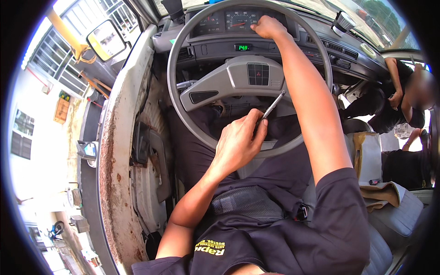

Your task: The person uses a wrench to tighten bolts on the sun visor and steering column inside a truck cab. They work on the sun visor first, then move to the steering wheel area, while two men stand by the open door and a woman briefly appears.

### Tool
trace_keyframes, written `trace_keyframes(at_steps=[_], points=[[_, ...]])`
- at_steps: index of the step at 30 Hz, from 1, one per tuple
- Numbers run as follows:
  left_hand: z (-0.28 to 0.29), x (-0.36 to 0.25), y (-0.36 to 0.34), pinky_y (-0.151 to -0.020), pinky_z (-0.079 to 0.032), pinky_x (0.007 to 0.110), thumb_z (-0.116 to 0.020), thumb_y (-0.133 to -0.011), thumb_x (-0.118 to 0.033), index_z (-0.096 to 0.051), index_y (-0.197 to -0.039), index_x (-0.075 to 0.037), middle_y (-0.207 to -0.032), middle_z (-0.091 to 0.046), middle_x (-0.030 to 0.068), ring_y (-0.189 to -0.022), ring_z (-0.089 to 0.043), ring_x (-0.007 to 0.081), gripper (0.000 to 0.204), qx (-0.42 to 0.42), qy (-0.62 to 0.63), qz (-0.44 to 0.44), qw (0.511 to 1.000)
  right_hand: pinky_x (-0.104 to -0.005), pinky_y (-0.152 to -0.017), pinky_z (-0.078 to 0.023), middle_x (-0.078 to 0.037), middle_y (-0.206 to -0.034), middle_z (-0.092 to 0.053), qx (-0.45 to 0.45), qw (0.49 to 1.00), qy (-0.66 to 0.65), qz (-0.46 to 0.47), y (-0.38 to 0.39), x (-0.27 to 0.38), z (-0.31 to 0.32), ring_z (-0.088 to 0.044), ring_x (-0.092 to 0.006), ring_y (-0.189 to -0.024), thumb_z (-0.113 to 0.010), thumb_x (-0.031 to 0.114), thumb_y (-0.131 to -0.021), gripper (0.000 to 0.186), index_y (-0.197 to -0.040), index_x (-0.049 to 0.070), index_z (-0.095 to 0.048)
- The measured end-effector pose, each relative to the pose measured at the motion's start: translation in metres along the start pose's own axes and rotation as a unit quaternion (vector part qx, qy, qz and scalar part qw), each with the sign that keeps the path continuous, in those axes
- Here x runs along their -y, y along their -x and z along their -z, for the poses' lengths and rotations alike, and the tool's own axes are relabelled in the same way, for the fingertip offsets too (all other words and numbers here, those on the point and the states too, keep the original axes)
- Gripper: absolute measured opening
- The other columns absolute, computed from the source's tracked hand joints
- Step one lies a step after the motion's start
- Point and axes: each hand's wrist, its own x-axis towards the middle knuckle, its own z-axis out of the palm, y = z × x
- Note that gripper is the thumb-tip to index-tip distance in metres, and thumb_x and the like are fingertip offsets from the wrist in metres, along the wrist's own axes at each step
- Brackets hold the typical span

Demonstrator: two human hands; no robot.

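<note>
The left hand (242, 141) clamps a slim tool (274, 106) over the wheel (238, 79) — the right hand (271, 28) is at the gauges (238, 20), whether gripping anything I cannot tell — while a striped cup (343, 24) sits on the dash (215, 50), its contents hidden.

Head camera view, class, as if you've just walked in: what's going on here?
A person sits behind the steering wheel of a vehicle. Their left hand holds a slim metal tool in front of the wheel, its free end pointing up and to the right. Their right hand is at the instrument cluster; whether it touches it is hard to tell. A small green display is lit below. Another person is over on the passenger side.
</note>
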Motion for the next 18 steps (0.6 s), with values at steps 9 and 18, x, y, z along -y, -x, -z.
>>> trace_keyframes(at_steps=[9, 18], points=[[0.002, -0.002, -0.001, -0.067, -0.054, 0.052, -0.070, -0.114, -0.020, -0.066, -0.115, 0.000, -0.083, -0.074, 0.0220, -0.073, -0.074, 0.0435, 0.021, 0.021, 0.014, 0.009, 1.000, -0.0519, -0.111, -0.061, -0.019, -0.129, -0.085, -0.046, 0.998, -0.031, 0.005, 0.020, -0.001, 0.006, -0.078, -0.0391, -0.132, -0.078, 0.053, -0.108, 0.043, -0.127, 0.015, -0.087], [0.001, 0.000, 0.000, -0.062, -0.051, 0.047, -0.074, -0.112, -0.020, -0.069, -0.117, 0.000, -0.079, -0.073, 0.0198, -0.062, -0.070, 0.0356, 0.021, 0.000, -0.002, -0.010, 1.000, -0.0537, -0.114, -0.061, -0.022, -0.139, -0.082, -0.042, 0.999, -0.010, 0.017, 0.027, 0.011, 0.018, -0.078, -0.0411, -0.132, -0.078, 0.019, -0.096, 0.037, -0.131, 0.006, -0.083]])
